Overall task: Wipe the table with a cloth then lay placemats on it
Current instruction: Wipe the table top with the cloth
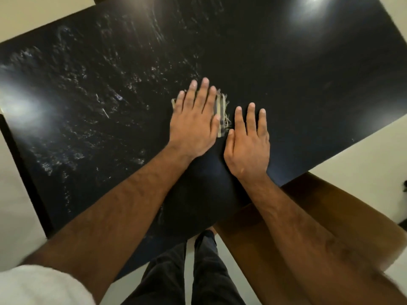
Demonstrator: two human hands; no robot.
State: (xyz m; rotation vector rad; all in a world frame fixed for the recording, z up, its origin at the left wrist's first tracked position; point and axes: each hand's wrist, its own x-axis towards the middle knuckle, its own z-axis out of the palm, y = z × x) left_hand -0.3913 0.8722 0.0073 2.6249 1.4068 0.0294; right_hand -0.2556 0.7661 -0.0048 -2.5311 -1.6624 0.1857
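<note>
My left hand [193, 122] lies flat, palm down, with its fingers straight and a little spread, pressing on the cloth [222, 113]. My palm hides most of the cloth. What shows is a striped strip with a frayed, thready edge on my thumb side and a small corner beside my little finger.

My right hand [247, 139] is flat too, fingers straight and close together, holding nothing. It rests on the bare table [308, 95] just beside the cloth. My thumb tip comes right up to the frayed threads, but I cannot tell whether it touches them.

The cloth sits near the middle of the table, which is black and glossy. To the left of my hands the top is covered with pale smears [92, 111] and streaks that run toward the far edge. To the right it looks plain and dark. Two bright reflections [312, 9] glare off it, one at the far right and one at the left edge.

Below my right forearm, at the near corner of the table, is a brown wooden surface [330, 208]; I cannot tell what it belongs to. My dark trousers [204, 274] show over the pale floor [363, 150], and a white sleeve [33, 287] covers my left upper arm.
</note>
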